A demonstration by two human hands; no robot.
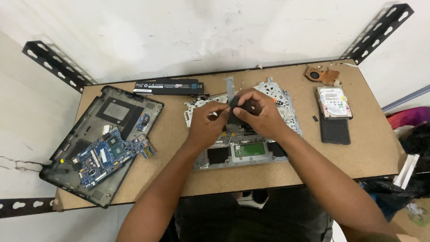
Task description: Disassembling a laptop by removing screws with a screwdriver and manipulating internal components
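**A:** Head view: both hands meet over the upper middle of the laptop palmrest frame (pixel 268 154). Left hand (pixel 207 123) and right hand (pixel 259 114) each pinch the same small dark part (pixel 236 107), fingers closed on it, equally near.

**B:** Which way does it run?

**A:** Roughly up-down, toward the frame's far edge, I think; fingers hide most of it. Looks flat, black, thin.
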